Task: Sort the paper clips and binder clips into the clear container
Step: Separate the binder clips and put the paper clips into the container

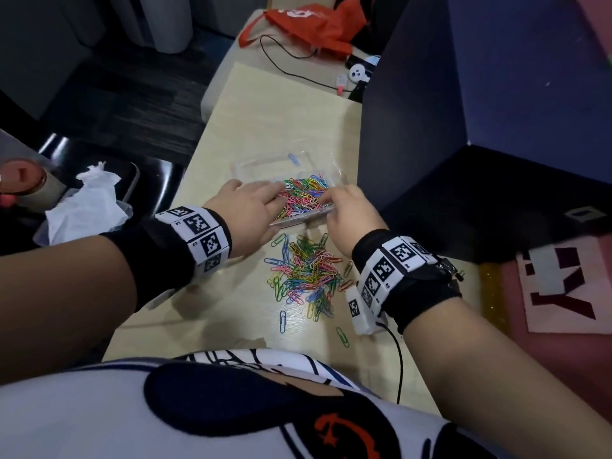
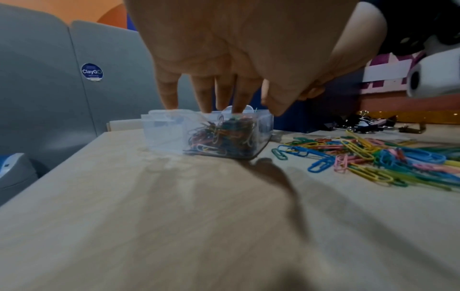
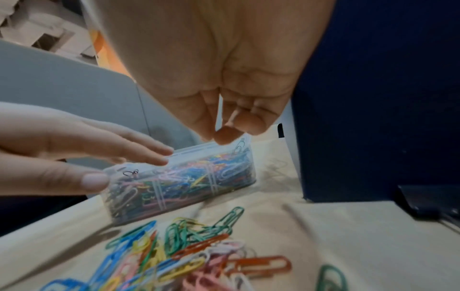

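Note:
The clear container (image 1: 246, 165) stands mid-table; its near compartment is full of coloured paper clips (image 1: 306, 193), and the far one holds a single blue clip (image 1: 293, 159). My left hand (image 1: 276, 191) reaches over the container's left end with straight fingers (image 2: 224, 98), the thumb (image 3: 92, 180) against its near corner. My right hand (image 1: 326, 197) hovers over the right end, fingertips (image 3: 224, 134) bunched on what looks like a pale pink clip. A loose pile of paper clips (image 1: 308, 273) lies nearer to me. Black binder clips (image 2: 361, 125) lie at the right, behind my right wrist.
A dark blue box (image 1: 430, 111) stands close on the container's right. Further back are an orange bag (image 1: 314, 24) and a black cable (image 1: 291, 66). Crumpled tissue (image 1: 89, 200) sits on a black tray off the table's left edge. A wire (image 1: 399, 359) trails from my right wrist.

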